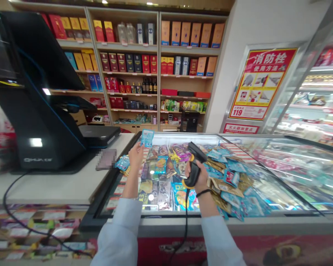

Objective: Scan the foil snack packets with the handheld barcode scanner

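Note:
My left hand (136, 157) pinches the lower edge of a small light-blue packet (147, 137) and holds it upright over the back left of the freezer. My right hand (201, 173) is wrapped round the grip of a black and yellow barcode scanner (194, 168). The scanner's head tilts up to the left, and its cable hangs down in front of the freezer. Right of that hand, a heap of blue and gold packets (235, 181) lies on the glass lid. A few more blue packets (123, 162) lie at the lid's left edge, beside my left wrist.
The chest freezer (155, 221) holds colourful bags under its glass. At left, a counter (72, 188) carries a large black checkout terminal (39, 111). Shelves (158, 48) with boxes and bottles stand behind. A second glass-topped freezer (302, 162) extends at right.

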{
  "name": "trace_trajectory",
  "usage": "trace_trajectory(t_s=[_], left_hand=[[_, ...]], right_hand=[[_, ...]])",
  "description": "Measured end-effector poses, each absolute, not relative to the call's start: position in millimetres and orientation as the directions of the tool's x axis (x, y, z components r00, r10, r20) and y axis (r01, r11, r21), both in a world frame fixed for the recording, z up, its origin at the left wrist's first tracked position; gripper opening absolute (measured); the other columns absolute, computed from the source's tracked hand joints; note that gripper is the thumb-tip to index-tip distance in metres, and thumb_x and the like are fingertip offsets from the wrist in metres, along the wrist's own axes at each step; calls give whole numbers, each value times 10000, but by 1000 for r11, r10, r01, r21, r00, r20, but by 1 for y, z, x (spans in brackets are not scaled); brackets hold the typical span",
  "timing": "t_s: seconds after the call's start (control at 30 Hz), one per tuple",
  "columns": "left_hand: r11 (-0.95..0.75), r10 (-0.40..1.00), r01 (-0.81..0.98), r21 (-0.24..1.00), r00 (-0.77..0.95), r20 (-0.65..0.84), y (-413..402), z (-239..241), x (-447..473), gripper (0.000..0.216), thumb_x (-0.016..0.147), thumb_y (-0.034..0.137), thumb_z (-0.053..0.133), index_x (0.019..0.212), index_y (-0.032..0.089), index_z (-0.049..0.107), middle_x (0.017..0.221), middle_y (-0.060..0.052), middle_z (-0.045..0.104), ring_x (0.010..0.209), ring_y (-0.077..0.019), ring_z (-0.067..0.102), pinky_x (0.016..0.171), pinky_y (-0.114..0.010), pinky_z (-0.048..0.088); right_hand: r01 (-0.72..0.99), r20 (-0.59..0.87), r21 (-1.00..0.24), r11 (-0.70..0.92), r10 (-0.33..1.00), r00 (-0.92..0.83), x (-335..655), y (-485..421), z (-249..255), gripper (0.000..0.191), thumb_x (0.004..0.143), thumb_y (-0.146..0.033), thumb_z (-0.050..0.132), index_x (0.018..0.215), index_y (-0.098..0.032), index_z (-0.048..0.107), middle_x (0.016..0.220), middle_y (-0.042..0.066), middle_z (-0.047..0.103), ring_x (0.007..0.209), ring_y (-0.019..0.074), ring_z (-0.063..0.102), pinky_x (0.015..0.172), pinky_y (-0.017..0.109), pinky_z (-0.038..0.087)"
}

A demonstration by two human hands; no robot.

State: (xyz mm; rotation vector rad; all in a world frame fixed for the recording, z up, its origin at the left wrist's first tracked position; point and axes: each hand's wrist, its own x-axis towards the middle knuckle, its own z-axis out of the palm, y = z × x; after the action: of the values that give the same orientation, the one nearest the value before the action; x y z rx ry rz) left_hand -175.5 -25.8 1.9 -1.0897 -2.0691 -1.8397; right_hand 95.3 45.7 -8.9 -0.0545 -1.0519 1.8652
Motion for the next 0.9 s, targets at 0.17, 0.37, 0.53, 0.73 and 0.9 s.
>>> trace_trajectory(t_s=[0.17, 0.37, 0.53, 0.73, 0.9], left_hand=[[76, 388, 566, 821, -775, 499, -60, -15, -232, 351, 846, 388, 506, 1084, 178, 659, 890, -70, 754, 876, -230, 712, 826, -340, 537], [289, 391, 568, 770, -805, 447, -80, -27, -276, 340, 843, 330, 470, 1063, 165, 670, 888, -97, 750, 887, -246, 704, 844, -347, 514], [448, 325, 580, 680, -815, 480, -87, -35, -281, 339, 847, 264, 423, 1035, 188, 695, 942, -116, 741, 932, -271, 677, 835, -363, 495], [627, 377, 560, 541, -826, 419, -85, -40, -267, 349, 854, 243, 404, 994, 178, 718, 893, -166, 721, 906, -307, 654, 839, -420, 463], [726, 373, 558, 402, -811, 451, -87, -41, -259, 307, 832, 282, 471, 927, 142, 727, 1019, -208, 667, 1058, -361, 573, 874, -463, 426]], right_hand=[[-633, 299, -695, -341, 663, -686, 10, 18, -19, 283, 702, -452, 634, 780, -185, 583, 477, -37, 544, 341, 113, 485, 328, 209, 389], [-529, 179, -718, -452, 615, -768, -57, -2, -32, 319, 666, -481, 658, 660, -174, 570, 470, -22, 551, 341, 106, 486, 320, 207, 386], [-442, 106, -752, -490, 572, -814, -83, -9, -41, 362, 662, -521, 641, 577, -187, 532, 433, -5, 517, 368, 125, 502, 340, 225, 410], [-444, 67, -753, -486, 615, -786, -90, -14, -50, 333, 635, -493, 663, 582, -178, 572, 448, -10, 539, 332, 110, 464, 317, 222, 375], [-394, 22, -770, -502, 596, -802, -85, -13, -58, 346, 630, -493, 688, 566, -185, 545, 437, -8, 540, 337, 116, 466, 318, 223, 367]])
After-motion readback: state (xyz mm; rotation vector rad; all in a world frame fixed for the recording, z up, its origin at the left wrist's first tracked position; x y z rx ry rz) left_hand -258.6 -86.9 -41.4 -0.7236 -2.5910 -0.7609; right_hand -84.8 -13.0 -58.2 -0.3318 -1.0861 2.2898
